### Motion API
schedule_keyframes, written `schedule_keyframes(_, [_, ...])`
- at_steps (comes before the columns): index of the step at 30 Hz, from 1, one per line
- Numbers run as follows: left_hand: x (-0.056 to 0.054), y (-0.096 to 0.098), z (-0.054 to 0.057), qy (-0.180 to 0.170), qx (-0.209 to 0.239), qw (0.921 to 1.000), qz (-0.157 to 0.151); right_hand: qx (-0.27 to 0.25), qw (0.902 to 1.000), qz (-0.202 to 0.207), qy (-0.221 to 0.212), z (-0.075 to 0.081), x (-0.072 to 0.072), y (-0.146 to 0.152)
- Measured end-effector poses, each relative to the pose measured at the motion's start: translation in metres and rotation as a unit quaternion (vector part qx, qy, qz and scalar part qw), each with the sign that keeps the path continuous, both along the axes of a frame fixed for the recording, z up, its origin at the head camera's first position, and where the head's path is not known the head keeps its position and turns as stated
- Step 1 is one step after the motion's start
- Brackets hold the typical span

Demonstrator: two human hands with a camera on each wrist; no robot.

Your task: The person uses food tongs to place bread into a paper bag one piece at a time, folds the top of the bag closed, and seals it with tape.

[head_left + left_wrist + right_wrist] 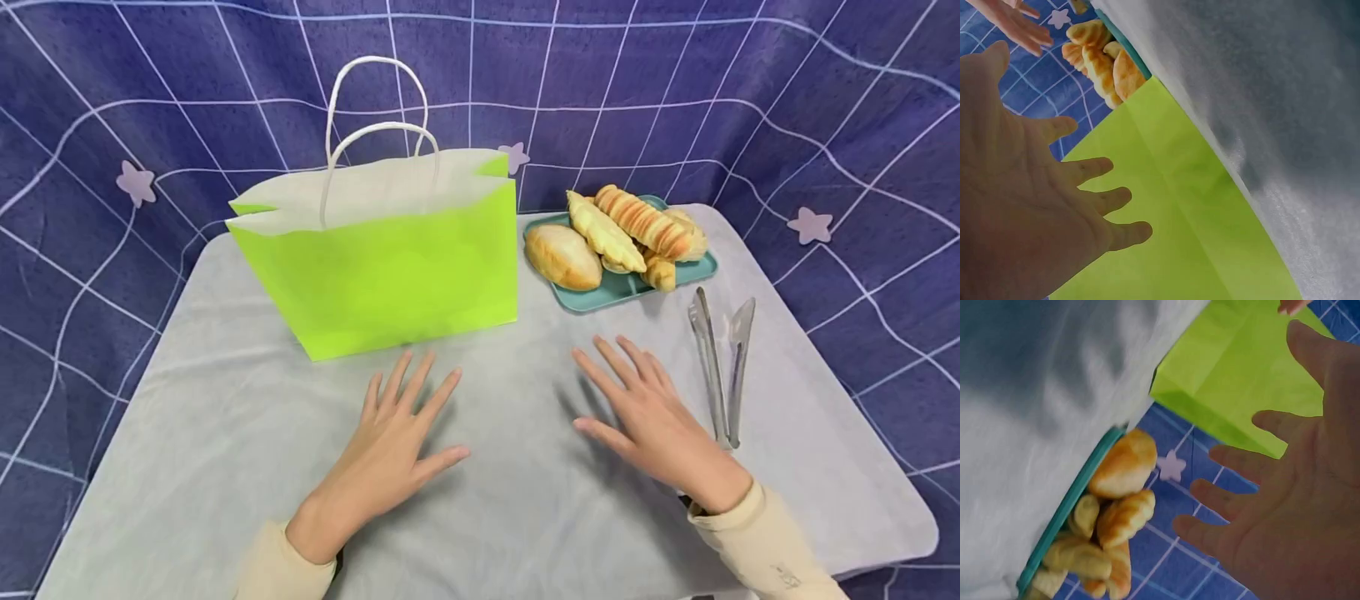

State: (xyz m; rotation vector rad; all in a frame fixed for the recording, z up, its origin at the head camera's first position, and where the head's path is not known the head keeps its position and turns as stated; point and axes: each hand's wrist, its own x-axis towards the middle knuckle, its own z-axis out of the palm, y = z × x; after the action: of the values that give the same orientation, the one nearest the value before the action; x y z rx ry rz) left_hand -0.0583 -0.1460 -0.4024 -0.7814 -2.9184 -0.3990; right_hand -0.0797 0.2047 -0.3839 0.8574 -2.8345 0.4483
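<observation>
My left hand [393, 446] hovers over the table, fingers spread and holding nothing, in front of a lime-green paper bag [397, 275]. The bag stands upright with two white handles [378, 129] raised. To the right, my right hand [656, 421] is also spread and empty, above its shadow. Beyond it lies a teal tray [611, 292] piled with several breads, among them an oval roll [564, 257], a pale pointed bread [606, 231] and a ridged spiral bread [643, 221]. Metal tongs [716, 375] lie spread apart beside the right hand.
A pale cloth covers the table [202, 417], whose rounded corner shows at the lower right. Behind and at both sides hangs a blue curtain [600, 75] with white grid lines and star shapes.
</observation>
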Motion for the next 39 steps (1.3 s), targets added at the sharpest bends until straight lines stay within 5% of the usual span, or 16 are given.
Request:
schedule_keyframes(6, [-0.001,-0.002,0.004,0.014,0.004,0.9999,0.0,-0.016,0.9975,-0.046,0.05,0.019,0.002,0.042])
schedule_keyframes(11, [0.0,-0.005,0.004,0.007,0.004,1.0,0.005,0.004,0.9836,-0.178,0.03,0.029,0.008,0.092])
schedule_keyframes(16, [0.001,-0.012,0.001,-0.019,-0.007,0.9996,0.02,0.048,0.9687,-0.239,-0.047,0.018,0.014,0.118])
schedule_keyframes(21, [0.006,-0.019,0.0,-0.075,-0.024,0.9965,0.028,0.047,0.9543,-0.221,-0.195,0.004,0.006,0.116])
schedule_keyframes(25, [0.014,-0.024,0.0,-0.144,-0.034,0.9884,0.034,0.034,0.9434,-0.22,-0.246,-0.003,-0.004,0.111])
schedule_keyframes(32, [0.021,-0.025,-0.001,-0.169,-0.03,0.9845,0.037,0.045,0.9457,-0.244,-0.21,-0.01,-0.006,0.115])
schedule_keyframes(39, [0.02,-0.024,0.004,-0.164,-0.041,0.9854,0.024,0.021,0.9534,-0.291,-0.078,0.006,0.028,0.136])
